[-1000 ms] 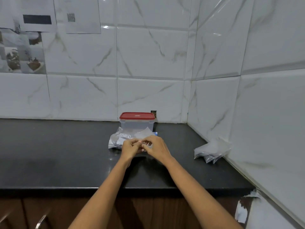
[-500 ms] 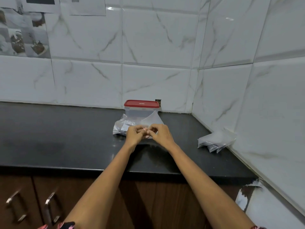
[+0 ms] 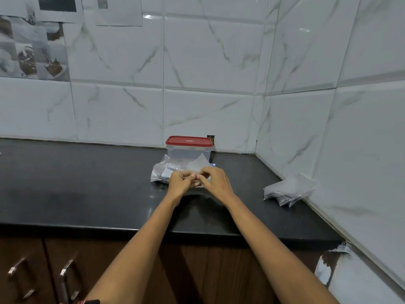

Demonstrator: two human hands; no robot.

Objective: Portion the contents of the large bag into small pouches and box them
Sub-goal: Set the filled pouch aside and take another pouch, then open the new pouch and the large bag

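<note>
On the black counter (image 3: pixel 87 189) a clear plastic box with a red lid (image 3: pixel 189 141) stands near the back wall. In front of it lies a large clear bag (image 3: pixel 163 170), partly hidden by my hands. My left hand (image 3: pixel 180 183) and my right hand (image 3: pixel 215 179) meet fingertip to fingertip and pinch a small clear pouch (image 3: pixel 200 163), whose top edge sticks up behind my fingers. Several filled small pouches (image 3: pixel 287 190) lie in a heap at the right, against the side wall.
Tiled walls close the counter at the back and on the right. Papers (image 3: pixel 118 9) hang on the wall at the upper left. Below the counter edge are brown cabinet doors with metal handles (image 3: pixel 65 279).
My hands have stayed together on the small pouch. The view has tilted and shifted, so more of the cabinet fronts shows.
</note>
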